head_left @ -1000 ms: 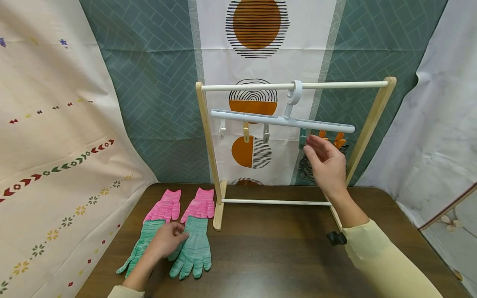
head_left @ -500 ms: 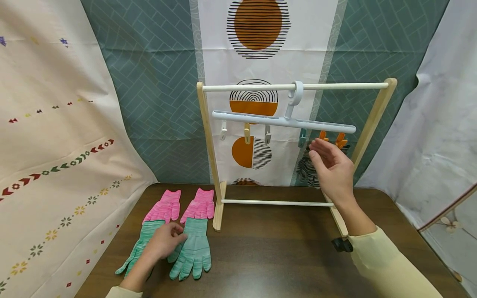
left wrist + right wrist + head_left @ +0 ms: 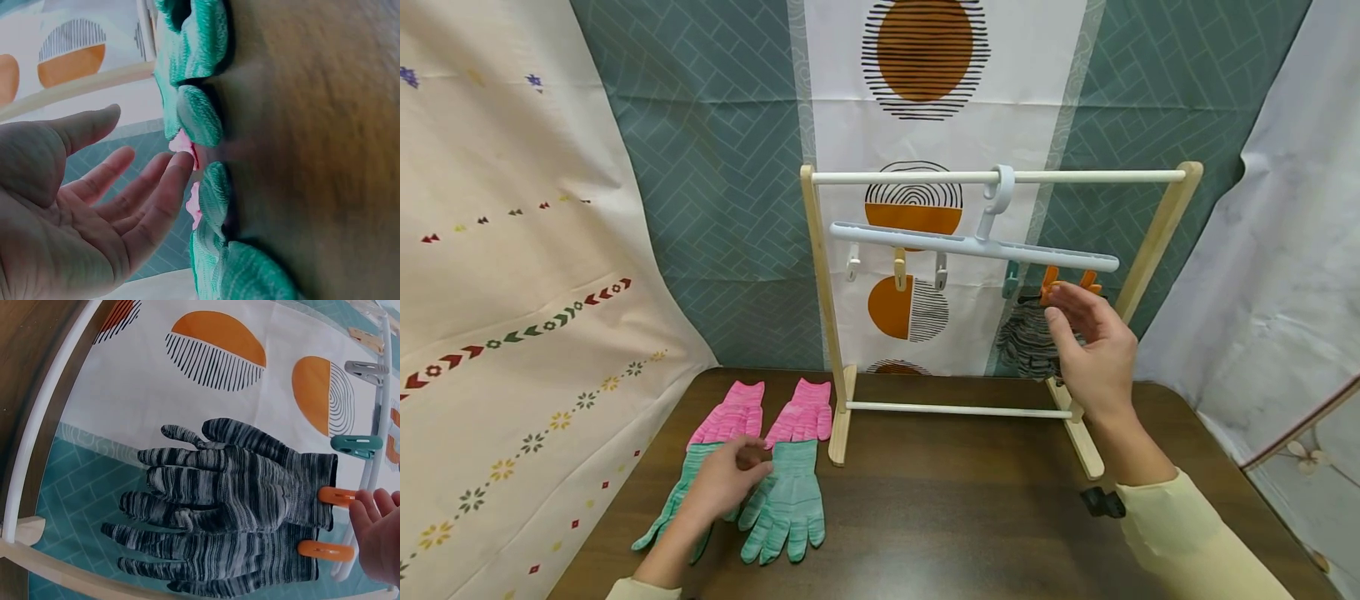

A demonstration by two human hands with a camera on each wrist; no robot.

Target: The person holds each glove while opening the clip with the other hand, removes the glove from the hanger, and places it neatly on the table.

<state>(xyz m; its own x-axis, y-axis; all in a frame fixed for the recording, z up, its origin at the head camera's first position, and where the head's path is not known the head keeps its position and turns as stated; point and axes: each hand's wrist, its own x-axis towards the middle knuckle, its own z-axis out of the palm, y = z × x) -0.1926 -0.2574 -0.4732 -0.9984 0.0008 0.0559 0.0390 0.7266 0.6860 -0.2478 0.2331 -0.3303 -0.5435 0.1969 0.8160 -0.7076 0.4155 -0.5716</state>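
My right hand is raised under the right end of the light-blue hanger, thumb apart from its fingers. In the right wrist view its fingertips are at an orange clip; whether they touch it I cannot tell. That clip and a second orange clip hold a pair of black-and-grey striped knit gloves, hanging fingers down. My left hand, fingers loosely bent and holding nothing, hovers over the green gloves on the table. Pink gloves lie just beyond these.
The hanger hooks over the top bar of a wooden rack. Along it hang a white clip, a yellow clip, a grey clip and a teal clip. Patterned cloths surround the brown table.
My right hand has moved right, from beside the teal clip to the nearer orange clip, uncovering more of the striped gloves. My left hand has shifted slightly left and away from the gloves.
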